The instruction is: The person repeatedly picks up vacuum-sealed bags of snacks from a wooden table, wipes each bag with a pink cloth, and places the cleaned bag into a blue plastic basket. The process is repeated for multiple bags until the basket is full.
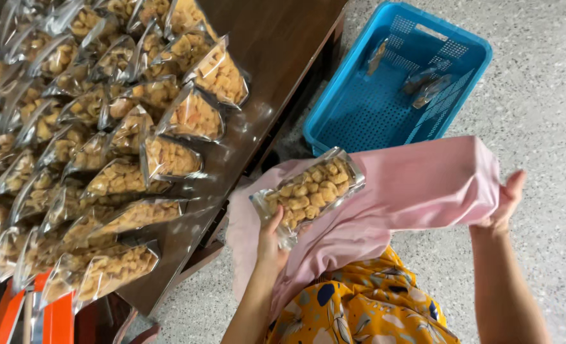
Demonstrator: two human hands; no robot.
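In the head view, the left hand (271, 245) had its grip clamped on the lower end of a clear snack bag (309, 191) full of pale yellow pieces, the bag lying tilted on a pink cloth (416, 188) spread over the lap. The right hand (504, 202) was pinched shut on the far edge of that cloth, pulling it taut. Taking the cloth as landmark: the blue plastic crate (359, 108) sat on the speckled floor just beyond it, with a few dark packets (426, 86) inside; the dark wooden tabletop (276, 44) stood to its left, crowded with rows of filled bags (168, 127) standing close together; orange boxes (53, 318) showed at the tabletop's near corner. A yellow flowered garment (365, 306) lay below the cloth.

To wipe the bag well, I judged the cloth should stay stretched while the left grip kept the bag flat against it, squeezing lightly so the pieces inside did not crush
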